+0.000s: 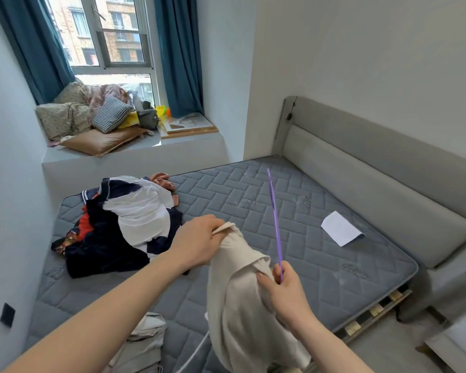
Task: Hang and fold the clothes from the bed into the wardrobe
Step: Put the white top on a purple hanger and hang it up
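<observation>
I am looking down into a small bedroom with pale walls, a window with blue curtains, and cushions piled on the window ledge (135,146). Filling the middle of the view is a bed with a bare grey quilted mattress (253,211) and a grey padded headboard (374,170) along its right side. A white sheet of paper (340,232) lies on the mattress near the headboard.

The clothes to be put away are in three places. A heap of dark navy, white and red garments (124,222) sits on the far left of the mattress. A paler crumpled garment (143,343) lies at the near edge. A cream garment (242,305) hangs in the air in front of me, held up in both hands.

My left hand (199,243) reaches forward with a nearly straight arm, fingers curled round a bunched top edge of the cream cloth. My right hand (285,286) is closer in, the wrist bent upward; thumb and fingers pinch a thin purple hanger (275,222), seen almost edge-on and pointing up and away, with a fold of the cream cloth caught under the thumb.

I judge the cream garment light, soft and limp: it drapes and folds wherever it is unsupported, so it should be held at an edge or shoulder seam. The hanger looks thin, light and fairly stiff. I cannot see the wardrobe.
</observation>
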